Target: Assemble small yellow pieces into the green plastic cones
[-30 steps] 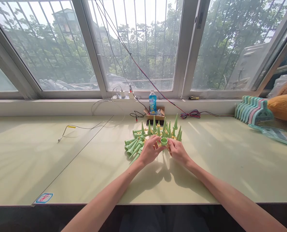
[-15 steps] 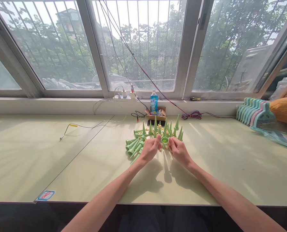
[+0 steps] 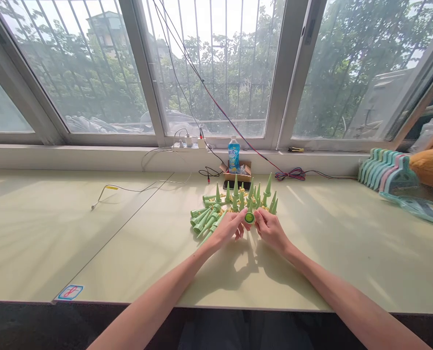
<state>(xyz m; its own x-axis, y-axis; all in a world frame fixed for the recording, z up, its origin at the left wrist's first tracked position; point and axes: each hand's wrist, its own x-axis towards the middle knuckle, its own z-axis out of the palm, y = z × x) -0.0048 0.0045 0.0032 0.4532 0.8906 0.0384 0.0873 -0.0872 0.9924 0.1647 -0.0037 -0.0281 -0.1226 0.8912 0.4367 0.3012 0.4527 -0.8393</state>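
Observation:
A green plastic watering spike (image 3: 249, 217) is held between my two hands above the table, its round hollow end facing me. My left hand (image 3: 229, 226) pinches its left side with thumb and forefinger, while the other fingers hang loosely underneath. On the right side, my right hand (image 3: 270, 227) is closed on the spike with curled fingers. Just behind stand several upright green spikes (image 3: 268, 185) with small yellowish parts among them. More green spikes (image 3: 201, 221) lie on their sides left of my left hand, some partly hidden by it.
A blue-labelled bottle (image 3: 233, 154) stands by a small cardboard box (image 3: 232, 177), with a dark phone-like slab in front. A coiled cable (image 3: 291, 174) lies behind to the right. Teal and pink plastic pieces (image 3: 387, 170) stand far right. A thin wire (image 3: 129, 190) crosses the left tabletop.
The held spike's open end has dropped slightly and tilted more toward me. My left hand's lower fingers have loosened and spread below it. My right hand stays nearly in place.

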